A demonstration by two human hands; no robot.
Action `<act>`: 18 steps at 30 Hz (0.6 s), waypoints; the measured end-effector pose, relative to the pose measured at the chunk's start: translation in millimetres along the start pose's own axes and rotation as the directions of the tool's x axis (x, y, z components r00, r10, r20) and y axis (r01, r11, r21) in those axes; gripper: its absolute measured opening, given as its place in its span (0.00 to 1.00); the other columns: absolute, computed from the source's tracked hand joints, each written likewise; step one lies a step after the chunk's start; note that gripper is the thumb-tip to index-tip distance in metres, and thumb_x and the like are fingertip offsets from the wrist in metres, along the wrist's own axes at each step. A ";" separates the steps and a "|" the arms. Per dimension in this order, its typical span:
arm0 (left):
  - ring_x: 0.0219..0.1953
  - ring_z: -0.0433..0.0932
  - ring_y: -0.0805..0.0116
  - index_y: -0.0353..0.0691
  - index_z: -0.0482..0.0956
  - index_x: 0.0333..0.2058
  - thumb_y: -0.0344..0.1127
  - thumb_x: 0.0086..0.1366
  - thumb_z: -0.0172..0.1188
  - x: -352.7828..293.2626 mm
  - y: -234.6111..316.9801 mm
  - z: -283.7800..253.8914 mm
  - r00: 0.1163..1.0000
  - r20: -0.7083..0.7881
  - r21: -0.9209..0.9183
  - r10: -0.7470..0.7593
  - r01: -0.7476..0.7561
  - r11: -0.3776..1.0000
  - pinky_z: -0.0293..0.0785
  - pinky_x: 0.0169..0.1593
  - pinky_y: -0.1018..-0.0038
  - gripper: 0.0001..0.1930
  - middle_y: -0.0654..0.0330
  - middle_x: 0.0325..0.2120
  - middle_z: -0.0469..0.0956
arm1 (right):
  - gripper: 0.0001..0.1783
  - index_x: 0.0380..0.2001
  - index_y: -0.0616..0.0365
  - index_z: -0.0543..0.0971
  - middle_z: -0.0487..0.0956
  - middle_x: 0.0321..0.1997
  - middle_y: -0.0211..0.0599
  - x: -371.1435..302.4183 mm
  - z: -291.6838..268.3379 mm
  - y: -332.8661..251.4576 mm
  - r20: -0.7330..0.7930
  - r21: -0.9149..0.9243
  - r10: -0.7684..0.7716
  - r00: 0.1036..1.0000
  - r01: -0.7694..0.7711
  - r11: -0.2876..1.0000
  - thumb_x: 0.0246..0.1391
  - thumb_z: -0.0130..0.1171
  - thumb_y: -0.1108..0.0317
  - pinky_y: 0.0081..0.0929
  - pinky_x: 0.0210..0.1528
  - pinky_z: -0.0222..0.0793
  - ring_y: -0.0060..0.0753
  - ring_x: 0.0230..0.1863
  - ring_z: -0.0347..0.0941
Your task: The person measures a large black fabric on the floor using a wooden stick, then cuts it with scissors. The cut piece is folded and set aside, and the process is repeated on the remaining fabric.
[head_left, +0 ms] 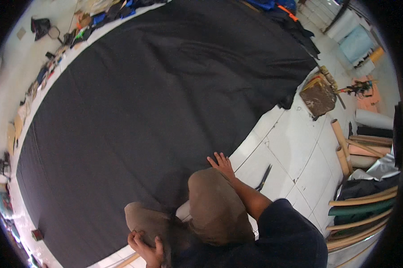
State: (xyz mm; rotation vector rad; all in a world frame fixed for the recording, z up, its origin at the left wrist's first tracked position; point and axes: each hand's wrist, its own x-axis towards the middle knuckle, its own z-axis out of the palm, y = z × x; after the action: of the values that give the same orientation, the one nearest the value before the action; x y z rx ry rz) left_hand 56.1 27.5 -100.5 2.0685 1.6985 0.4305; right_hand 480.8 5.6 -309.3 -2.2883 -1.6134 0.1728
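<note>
A large sheet of black fabric [134, 98] lies spread over the floor, with soft creases toward its far right side. My right hand [222, 165] rests on the fabric close to its right edge, fingers spread and holding nothing. My left hand [147, 248] lies over my left knee, its fingers apart and bent over the brown trouser leg [143, 214]. Just right of my right forearm, a pair of dark scissors [264, 177] lies on the white tiles. My knees hide part of the near fabric.
White floor tiles [295, 156] border the fabric on the right. Rolls of material [364, 210] and cardboard tubes [340, 136] are stacked at the right. A brown block-like object [318, 96] sits beyond the scissors. Scraps [107, 18] line the far left edge. A small dark box [37, 234] lies at the near left.
</note>
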 end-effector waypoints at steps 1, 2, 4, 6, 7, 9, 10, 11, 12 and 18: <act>0.60 0.61 0.42 0.37 0.66 0.53 0.41 0.53 0.68 -4.9 1.8 -11.9 1.000 0.018 0.018 -0.003 0.002 1.000 0.57 0.63 0.49 0.31 0.41 0.56 0.60 | 0.29 0.59 0.44 0.77 0.76 0.59 0.45 0.9 18.4 -13.6 -0.012 -0.173 -0.100 0.995 0.096 0.980 0.52 0.66 0.54 0.61 0.65 0.59 0.57 0.64 0.68; 0.60 0.61 0.42 0.37 0.65 0.53 0.41 0.53 0.68 -5.4 5.4 -19.4 1.000 0.030 0.024 0.007 -0.008 1.000 0.57 0.63 0.48 0.32 0.41 0.55 0.60 | 0.28 0.59 0.42 0.77 0.76 0.60 0.43 6.4 28.1 -14.8 0.011 -0.152 -0.082 0.997 0.082 0.985 0.54 0.64 0.55 0.62 0.65 0.58 0.56 0.64 0.67; 0.59 0.60 0.41 0.37 0.65 0.52 0.40 0.51 0.69 -9.9 10.0 -34.2 0.995 0.099 0.000 0.003 -0.003 1.000 0.57 0.63 0.45 0.32 0.41 0.54 0.60 | 0.25 0.58 0.38 0.78 0.75 0.62 0.39 15.0 38.9 -6.9 0.061 -0.112 -0.029 0.998 0.036 0.993 0.56 0.62 0.56 0.65 0.65 0.57 0.55 0.65 0.66; 0.58 0.61 0.41 0.37 0.64 0.52 0.40 0.51 0.69 -13.7 25.1 -54.7 0.976 0.216 0.027 -0.017 0.011 1.000 0.57 0.62 0.45 0.33 0.40 0.53 0.61 | 0.17 0.48 0.49 0.81 0.80 0.51 0.50 59.0 34.6 21.2 0.336 0.173 0.373 0.865 -0.446 0.878 0.67 0.52 0.52 0.57 0.58 0.66 0.62 0.54 0.74; 0.58 0.61 0.40 0.36 0.66 0.51 0.40 0.50 0.70 -8.4 39.3 -70.1 0.951 0.309 -0.019 0.011 -0.005 1.000 0.57 0.62 0.46 0.32 0.40 0.52 0.62 | 0.24 0.43 0.57 0.80 0.81 0.45 0.59 79.6 23.2 26.0 0.165 0.186 0.642 0.748 -0.663 0.725 0.69 0.46 0.47 0.55 0.55 0.69 0.66 0.49 0.76; 0.57 0.63 0.40 0.37 0.70 0.48 0.43 0.51 0.70 2.9 71.5 -83.1 0.907 0.421 -0.058 0.018 0.007 0.998 0.59 0.61 0.47 0.29 0.42 0.52 0.65 | 0.40 0.45 0.73 0.77 0.78 0.47 0.70 135.9 -40.4 102.5 0.001 0.376 0.807 0.591 -0.748 0.547 0.69 0.43 0.38 0.55 0.57 0.67 0.69 0.52 0.74; 0.56 0.64 0.41 0.38 0.72 0.46 0.45 0.51 0.70 3.0 84.1 -98.3 0.898 0.440 -0.016 -0.026 0.037 0.999 0.60 0.60 0.47 0.27 0.42 0.52 0.66 | 0.42 0.47 0.75 0.77 0.77 0.49 0.72 174.6 -69.2 82.8 -0.143 0.528 0.807 0.573 -0.646 0.552 0.68 0.43 0.36 0.54 0.58 0.66 0.71 0.53 0.73; 0.57 0.64 0.41 0.38 0.72 0.47 0.46 0.52 0.70 9.3 98.1 -102.7 0.860 0.510 -0.067 0.014 0.024 0.997 0.60 0.60 0.47 0.27 0.43 0.51 0.67 | 0.45 0.52 0.77 0.74 0.75 0.54 0.72 194.0 -127.8 144.1 -0.356 0.469 0.818 0.452 -0.670 0.575 0.67 0.44 0.34 0.53 0.60 0.65 0.70 0.57 0.71; 0.57 0.64 0.40 0.39 0.73 0.47 0.46 0.52 0.70 9.8 108.9 -118.8 0.844 0.533 0.005 -0.053 0.059 0.998 0.60 0.60 0.47 0.27 0.43 0.51 0.67 | 0.45 0.58 0.79 0.70 0.72 0.62 0.67 229.0 -162.9 120.9 -0.147 0.497 0.866 0.479 -0.721 0.483 0.67 0.46 0.37 0.48 0.64 0.63 0.64 0.62 0.69; 0.56 0.69 0.38 0.38 0.75 0.54 0.60 0.62 0.61 61.0 160.1 -147.1 0.528 0.834 0.158 -0.159 0.046 0.986 0.64 0.59 0.47 0.33 0.41 0.51 0.72 | 0.38 0.66 0.68 0.66 0.69 0.68 0.53 317.2 -400.2 90.2 -0.097 0.902 0.944 0.314 -0.373 0.216 0.68 0.51 0.45 0.41 0.65 0.63 0.51 0.64 0.69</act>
State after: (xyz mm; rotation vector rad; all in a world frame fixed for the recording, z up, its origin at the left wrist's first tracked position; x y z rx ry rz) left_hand 131.4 80.6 105.6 1.7366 1.1974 -0.6739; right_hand 787.2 194.0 64.3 -1.7991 0.1530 0.1738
